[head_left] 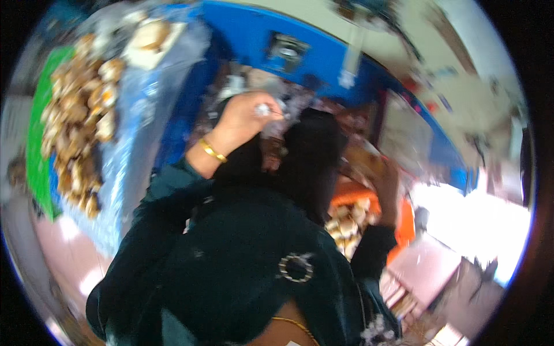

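My left hand (239, 118), with a gold bangle at the wrist, is raised over my lap. Its fingers are closed around a small whitish thing (263, 109) that I cannot make out. My right hand (382, 176) reaches down beside my right knee, at the far rim of an orange container (404, 222). Motion blur and shadow hide its fingers. Pale cut mushrooms (349, 225) lie inside the container. Left of my left arm, a heap of brown-capped mushrooms (78, 121) rests on a green surface (39, 144) and clear bluish plastic sheeting (130, 138).
A larger pale mushroom piece (153, 36) sits on a white block at the upper left. Ahead stands a blue panel (248, 29) with a dark metal fitting (287, 52). Blurred scraps (271, 83) litter the space before my knees. Pink floor tiles (427, 268) show at right.
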Motion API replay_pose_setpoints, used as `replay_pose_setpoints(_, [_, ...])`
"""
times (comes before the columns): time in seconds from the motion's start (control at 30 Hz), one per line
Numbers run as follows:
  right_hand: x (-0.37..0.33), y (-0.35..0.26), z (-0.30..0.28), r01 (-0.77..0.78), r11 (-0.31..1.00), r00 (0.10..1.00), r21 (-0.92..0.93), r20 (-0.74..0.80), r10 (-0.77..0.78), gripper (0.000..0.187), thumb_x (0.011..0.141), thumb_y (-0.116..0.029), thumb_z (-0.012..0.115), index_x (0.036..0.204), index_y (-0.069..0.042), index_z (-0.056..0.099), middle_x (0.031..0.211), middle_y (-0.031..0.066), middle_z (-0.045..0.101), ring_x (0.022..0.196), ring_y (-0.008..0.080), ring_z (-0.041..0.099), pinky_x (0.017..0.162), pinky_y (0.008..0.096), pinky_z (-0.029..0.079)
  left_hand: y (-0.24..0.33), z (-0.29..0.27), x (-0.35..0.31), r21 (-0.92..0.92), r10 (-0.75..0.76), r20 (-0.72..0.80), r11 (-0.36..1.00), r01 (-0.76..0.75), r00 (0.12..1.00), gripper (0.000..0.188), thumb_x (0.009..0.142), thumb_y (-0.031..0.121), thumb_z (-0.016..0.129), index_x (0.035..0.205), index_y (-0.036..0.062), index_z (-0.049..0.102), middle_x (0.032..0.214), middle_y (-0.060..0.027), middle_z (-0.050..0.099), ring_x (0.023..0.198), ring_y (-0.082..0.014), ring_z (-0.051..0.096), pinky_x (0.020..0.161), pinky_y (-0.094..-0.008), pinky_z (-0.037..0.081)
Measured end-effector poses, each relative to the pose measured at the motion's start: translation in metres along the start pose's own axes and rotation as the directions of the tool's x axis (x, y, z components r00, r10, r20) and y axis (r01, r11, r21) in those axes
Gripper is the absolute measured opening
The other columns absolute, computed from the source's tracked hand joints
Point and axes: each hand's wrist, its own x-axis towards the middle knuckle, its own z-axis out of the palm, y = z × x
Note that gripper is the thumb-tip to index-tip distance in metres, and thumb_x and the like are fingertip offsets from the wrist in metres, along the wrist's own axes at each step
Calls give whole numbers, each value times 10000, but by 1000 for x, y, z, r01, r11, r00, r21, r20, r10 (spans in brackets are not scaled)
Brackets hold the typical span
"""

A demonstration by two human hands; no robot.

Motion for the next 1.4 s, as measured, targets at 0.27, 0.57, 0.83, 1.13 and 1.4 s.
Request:
replay_pose_setpoints(0.27, [-160, 141, -48, -481, 841, 747, -247, 386, 541, 617, 579, -345, 904, 1029, 4, 666, 1005, 195, 670, 951, 313, 641, 843, 374, 508, -68, -148, -91, 678, 50, -648, 492, 546, 760, 381, 702, 192, 790, 1031, 61, 648, 1182, -163, 597, 1120, -345, 549, 972, -411, 447])
replay_pose_setpoints(0.57, [-12, 2, -23, -365, 902, 905, 231, 316, 285, 339, 833, -178, 730, 1101, 12, 647, 1030, 136, 683, 961, 244, 651, 827, 353, 507, -136, -262, -168, 392, -10, -907, 342, 854, 420, 275, 799, 280, 705, 938, 45, 676, 941, -97, 677, 892, -268, 642, 738, -368, 498])
replay_pose_setpoints(0.83, [90, -192, 9, 341, 773, 915, 536, -2, -402, 278, 794, -117, 735, 1067, -103, 683, 1051, 105, 648, 956, 268, 652, 834, 352, 521, -38, -109, -62, -625, -564, -392, 743, 240, 727, 116, 908, 127, 655, 883, 14, 661, 738, -41, 659, 602, -127, 621, 471, -258, 477])
replay_pose_setpoints(1.13, [113, -223, 30, 549, 601, 827, 580, -272, -493, 283, 787, -65, 704, 1059, -83, 631, 1031, 88, 584, 878, 261, 639, 733, 324, 537, 21, -16, -14, -813, -412, 62, 507, 285, 909, 265, 968, 254, 593, 1019, -1, 644, 872, -55, 674, 757, -126, 648, 700, -268, 535])
replay_pose_setpoints(1.4, [85, -200, 47, 120, 198, 978, 973, -82, -191, 204, 880, -24, 665, 1061, 14, 579, 1112, 74, 596, 923, 146, 627, 742, 292, 550, 24, 9, -15, -607, -130, 120, 775, 176, 984, 110, 897, 5, 650, 1004, 18, 627, 932, -16, 645, 848, -77, 597, 773, -238, 498])
